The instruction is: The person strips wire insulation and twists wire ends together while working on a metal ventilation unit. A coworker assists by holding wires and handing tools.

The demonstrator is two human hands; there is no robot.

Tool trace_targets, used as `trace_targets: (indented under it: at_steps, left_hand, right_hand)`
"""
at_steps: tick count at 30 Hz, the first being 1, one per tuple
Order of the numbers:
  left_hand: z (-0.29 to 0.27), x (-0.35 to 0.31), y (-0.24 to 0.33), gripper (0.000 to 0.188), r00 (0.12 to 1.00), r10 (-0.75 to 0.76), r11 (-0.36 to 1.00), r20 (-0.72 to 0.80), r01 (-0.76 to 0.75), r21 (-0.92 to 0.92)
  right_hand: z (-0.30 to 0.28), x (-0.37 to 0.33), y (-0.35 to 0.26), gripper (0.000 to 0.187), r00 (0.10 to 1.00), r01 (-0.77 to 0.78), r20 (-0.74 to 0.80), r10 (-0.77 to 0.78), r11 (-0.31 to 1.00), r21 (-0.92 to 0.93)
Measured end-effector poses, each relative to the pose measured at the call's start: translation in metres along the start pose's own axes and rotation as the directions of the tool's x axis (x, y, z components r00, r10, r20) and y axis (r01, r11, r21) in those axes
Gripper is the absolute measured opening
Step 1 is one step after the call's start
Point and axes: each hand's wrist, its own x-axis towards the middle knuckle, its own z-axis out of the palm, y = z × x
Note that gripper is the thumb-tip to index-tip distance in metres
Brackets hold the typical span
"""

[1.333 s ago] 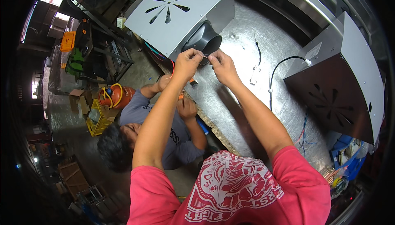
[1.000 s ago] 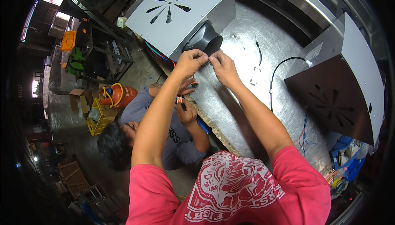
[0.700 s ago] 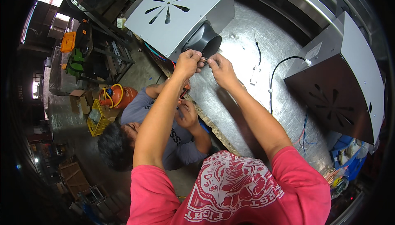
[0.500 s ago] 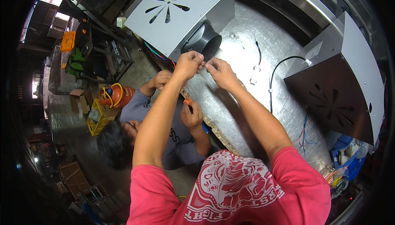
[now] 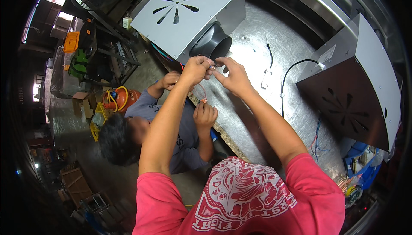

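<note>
My left hand [image 5: 197, 70] is closed in a pinch on the end of a thin wire [image 5: 213, 67], in front of the grey box's black round duct outlet [image 5: 218, 42]. My right hand [image 5: 234, 77] is at the same spot, thumb and forefinger apart, their tips close beside the wire end. What lies between the fingertips is too small to make out fully. Below my left wrist a thin reddish wire [image 5: 204, 90] loops down to a co-worker's hand [image 5: 204, 115], which holds a small orange piece. The co-worker's other hand [image 5: 170, 80] is beside my left forearm.
The grey metal box [image 5: 193, 9] with petal-shaped slots stands on the metal table [image 5: 257, 46]. A second box [image 5: 349, 89] with a black cable [image 5: 285, 80] is on the right. A small white connector [image 5: 266, 79] lies between them. A blue bin [image 5: 365, 162] is at lower right.
My right thumb and forefinger have spread from a tight pinch. The co-worker's lower hand has shifted slightly, and the co-worker's head has moved a little.
</note>
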Motion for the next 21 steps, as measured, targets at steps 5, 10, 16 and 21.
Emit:
trace_targets:
  at_steps: [5,10,16,21]
  left_hand:
    - [-0.001,0.0,0.002,0.024,1.0,0.004,1.0,-0.001,-0.004,0.026]
    - [-0.001,-0.002,0.004,0.024,1.0,0.022,0.999,-0.01,-0.022,0.039]
    - [0.001,0.001,0.0,0.024,0.999,0.033,0.996,-0.028,-0.031,0.079]
    - [0.001,0.003,-0.002,0.023,0.998,0.059,0.992,-0.033,-0.055,0.113]
  right_hand:
    - [0.008,-0.005,0.0,0.048,0.999,0.012,-0.052,-0.014,0.999,-0.041]
    - [0.01,-0.003,0.005,0.044,0.999,0.05,0.01,-0.049,0.991,-0.123]
    - [0.014,-0.004,0.006,0.029,0.973,0.166,-0.15,-0.178,0.982,-0.084]
    - [0.011,-0.002,0.007,0.03,0.986,0.152,-0.058,-0.158,0.982,-0.109]
